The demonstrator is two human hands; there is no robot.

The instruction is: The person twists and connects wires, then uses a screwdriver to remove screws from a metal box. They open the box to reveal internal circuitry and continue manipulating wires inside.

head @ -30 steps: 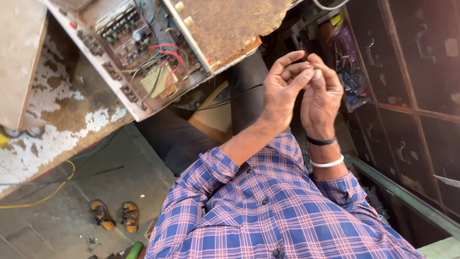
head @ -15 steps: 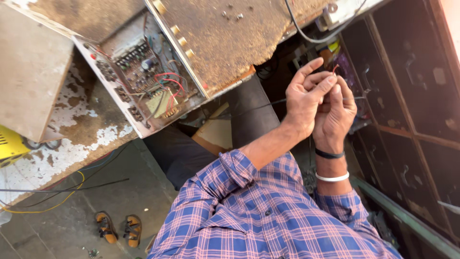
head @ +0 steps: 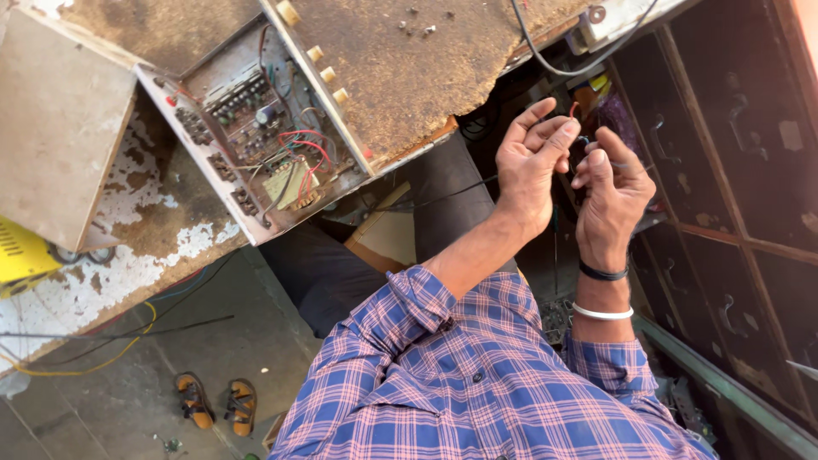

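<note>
Leftward: one yellow box (head: pixel 19 255) at the frame edge, two sandals (head: pixel 217 404) on the floor, one opened chassis (head: pixel 256 145) with exposed circuit board on the worn tabletop (head: pixel 409 77). Centre: left hand (head: pixel 528 162) raised, fingers loosely bent and apart, grip cannot be told. Thin wire (head: pixel 573 109) with red tip standing between both hands. Right hand (head: pixel 609 192) alongside, fingers pinched on that wire; two wristbands (head: pixel 601 294), one black, one white. Since half a second ago: hands drawn slightly apart, no longer pressed together, wire now visible.
</note>
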